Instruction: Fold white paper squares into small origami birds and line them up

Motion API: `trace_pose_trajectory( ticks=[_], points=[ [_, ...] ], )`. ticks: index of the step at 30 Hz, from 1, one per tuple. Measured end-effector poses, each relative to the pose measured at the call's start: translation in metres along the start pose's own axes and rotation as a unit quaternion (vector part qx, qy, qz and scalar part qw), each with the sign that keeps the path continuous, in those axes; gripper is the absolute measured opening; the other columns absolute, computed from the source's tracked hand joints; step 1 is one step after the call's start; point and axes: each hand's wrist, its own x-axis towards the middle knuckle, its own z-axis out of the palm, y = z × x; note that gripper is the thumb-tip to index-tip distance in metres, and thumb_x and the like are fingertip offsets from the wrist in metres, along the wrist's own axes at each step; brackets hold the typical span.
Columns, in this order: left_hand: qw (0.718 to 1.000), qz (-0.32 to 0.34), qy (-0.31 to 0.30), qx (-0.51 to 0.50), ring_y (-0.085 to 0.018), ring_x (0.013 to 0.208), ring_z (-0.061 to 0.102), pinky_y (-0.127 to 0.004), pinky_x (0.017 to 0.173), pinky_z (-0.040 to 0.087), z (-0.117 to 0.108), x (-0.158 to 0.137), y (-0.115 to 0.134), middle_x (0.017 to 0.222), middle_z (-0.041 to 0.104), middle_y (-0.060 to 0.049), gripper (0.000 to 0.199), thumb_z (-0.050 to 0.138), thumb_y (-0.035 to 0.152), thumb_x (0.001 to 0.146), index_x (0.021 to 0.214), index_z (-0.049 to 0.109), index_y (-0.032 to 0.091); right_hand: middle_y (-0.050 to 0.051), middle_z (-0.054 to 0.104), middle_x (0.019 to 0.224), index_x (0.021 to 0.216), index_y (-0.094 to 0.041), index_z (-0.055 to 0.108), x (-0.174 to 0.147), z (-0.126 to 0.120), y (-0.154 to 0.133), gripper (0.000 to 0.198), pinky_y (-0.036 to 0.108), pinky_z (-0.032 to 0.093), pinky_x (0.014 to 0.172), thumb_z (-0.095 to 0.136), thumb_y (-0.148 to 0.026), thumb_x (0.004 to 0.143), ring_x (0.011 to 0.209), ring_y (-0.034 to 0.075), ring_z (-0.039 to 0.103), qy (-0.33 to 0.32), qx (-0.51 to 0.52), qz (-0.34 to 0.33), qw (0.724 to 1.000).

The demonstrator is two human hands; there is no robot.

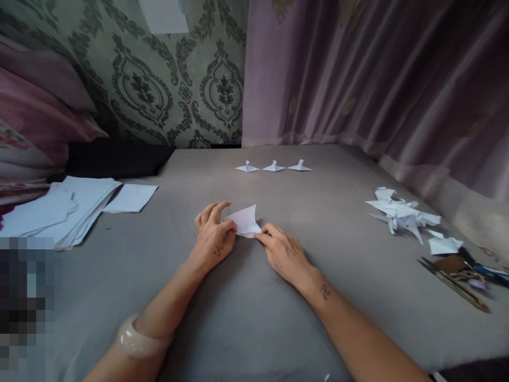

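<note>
A small folded white paper piece (245, 220) lies on the grey sheet (246, 307) in front of me. My left hand (212, 233) pinches its left edge, thumb and fingers closed on the paper. My right hand (283, 253) presses its right corner with the fingertips. Both forearms reach in from the bottom; a pale bangle (137, 339) sits on my left wrist.
Three finished folded paper shapes (273, 166) stand in a row farther back. A stack of white sheets (63, 207) lies at the left. A heap of folded paper pieces (401, 215) lies at the right, with scissors and small items (457, 276) beside it. Curtain and wallpapered wall stand behind.
</note>
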Motion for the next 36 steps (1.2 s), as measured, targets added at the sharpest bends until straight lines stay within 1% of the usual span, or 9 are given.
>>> trace_pose_trajectory(
  ticks=[6,13,21,25,29,31,32,34,36],
  points=[
    [0.998,-0.051,-0.007,-0.042,-0.033,0.12,0.038,-0.053,0.093,0.034,0.001,0.002,0.0,0.127,0.053,-0.008,0.02,0.051,0.007,0.076,0.074,0.066,0.02,0.002,0.057,0.099,0.113,-0.029,0.063,0.001,-0.001,0.0,0.038,0.026,0.035,0.06,0.038,-0.009,0.092,0.08,0.013,0.055,0.001,0.016,-0.01,1.0],
    [0.986,-0.085,-0.086,-0.115,-0.035,0.127,0.03,-0.057,0.1,0.027,-0.007,0.003,0.007,0.135,0.046,-0.007,0.021,0.055,0.012,0.068,0.079,0.069,0.021,0.002,0.057,0.101,0.113,-0.029,0.063,0.001,-0.001,0.001,0.037,0.026,0.036,0.061,0.039,-0.009,0.092,0.084,0.014,0.055,-0.002,0.026,-0.008,1.0],
    [0.971,-0.14,-0.099,-0.168,-0.032,0.126,0.033,-0.058,0.1,0.028,-0.006,0.005,0.001,0.131,0.05,-0.006,0.016,0.053,0.018,0.072,0.078,0.067,0.021,0.003,0.058,0.104,0.114,-0.027,0.061,0.001,-0.002,0.002,0.037,0.026,0.037,0.063,0.037,-0.008,0.092,0.086,0.014,0.056,-0.007,0.023,-0.01,1.0],
    [0.972,-0.106,-0.107,-0.18,-0.032,0.127,0.032,-0.058,0.101,0.027,-0.008,0.004,0.001,0.133,0.047,-0.006,0.019,0.053,0.014,0.073,0.084,0.067,0.021,0.003,0.057,0.104,0.118,-0.028,0.058,0.001,-0.001,0.002,0.042,0.026,0.037,0.063,0.037,-0.005,0.09,0.087,0.015,0.055,-0.011,0.011,-0.015,1.0],
    [0.982,-0.022,-0.09,-0.166,-0.031,0.127,0.032,-0.056,0.102,0.028,-0.006,0.003,0.002,0.136,0.042,-0.006,0.021,0.051,0.016,0.083,0.092,0.068,0.025,0.004,0.054,0.104,0.124,-0.029,0.055,0.001,0.0,0.002,0.044,0.027,0.037,0.063,0.037,-0.007,0.09,0.085,0.015,0.054,-0.026,0.001,-0.018,0.999],
    [0.987,0.011,-0.069,-0.146,-0.03,0.126,0.034,-0.054,0.102,0.03,-0.002,0.002,0.001,0.138,0.038,-0.007,0.025,0.05,0.02,0.088,0.105,0.065,0.029,0.005,0.054,0.103,0.125,-0.029,0.054,0.001,0.0,0.002,0.044,0.027,0.037,0.063,0.036,-0.009,0.092,0.083,0.015,0.054,-0.032,-0.001,-0.022,0.999],
    [0.989,0.016,-0.055,-0.136,-0.03,0.125,0.036,-0.054,0.102,0.031,0.0,0.002,0.001,0.139,0.036,-0.009,0.03,0.052,0.023,0.088,0.116,0.06,0.03,0.005,0.053,0.103,0.126,-0.029,0.054,0.001,0.0,0.002,0.044,0.027,0.038,0.064,0.036,-0.009,0.092,0.084,0.016,0.053,-0.032,0.0,-0.025,0.999],
    [0.992,-0.004,-0.024,-0.123,-0.03,0.121,0.041,-0.053,0.1,0.034,0.004,0.001,-0.002,0.139,0.034,-0.014,0.057,0.062,0.031,0.083,0.136,0.04,0.029,0.005,0.053,0.103,0.127,-0.03,0.053,0.001,0.0,0.002,0.045,0.027,0.038,0.065,0.037,-0.008,0.091,0.085,0.016,0.053,-0.031,0.002,-0.028,0.999],
    [0.99,-0.054,0.002,-0.128,-0.028,0.111,0.049,-0.05,0.095,0.042,0.009,-0.001,-0.004,0.132,0.038,-0.018,0.085,0.072,0.037,0.073,0.142,0.025,0.022,0.005,0.053,0.104,0.127,-0.031,0.054,0.001,0.0,0.002,0.046,0.027,0.038,0.065,0.037,-0.007,0.09,0.085,0.016,0.053,-0.031,0.006,-0.027,0.999]
  ],
)
